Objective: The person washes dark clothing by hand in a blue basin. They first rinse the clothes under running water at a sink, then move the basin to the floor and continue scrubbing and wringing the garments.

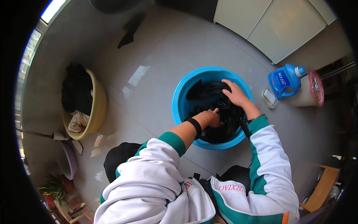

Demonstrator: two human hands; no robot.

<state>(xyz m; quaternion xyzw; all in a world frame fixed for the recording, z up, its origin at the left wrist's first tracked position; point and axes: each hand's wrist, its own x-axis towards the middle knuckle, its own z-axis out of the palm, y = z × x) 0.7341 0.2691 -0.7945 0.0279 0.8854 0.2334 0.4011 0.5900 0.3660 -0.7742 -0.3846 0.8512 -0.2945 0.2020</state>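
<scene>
A wet, shiny black garment [226, 134] lies bunched inside a round blue plastic basin [176, 106] on the floor in front of me. My left hand [211, 118] reaches down into the dark fabric, its lower fingers hidden among the folds. On the far right side of the cloth rests my right hand [236, 94], thumb and fingers spread and touching the fabric. Another dark fold [194, 91] rises against the basin's inner left wall. Both wrists carry black bands, and my sleeves are white and green.
At left stands a yellow tub [102, 100] heaped with dark clothing [77, 89] and a whitish cloth [78, 121]. Right of the basin are a blue laundry detergent jug [282, 81], a small white object in a dish [270, 98] and a pink-lined bin [303, 95]. White cabinets [285, 30] stand beyond.
</scene>
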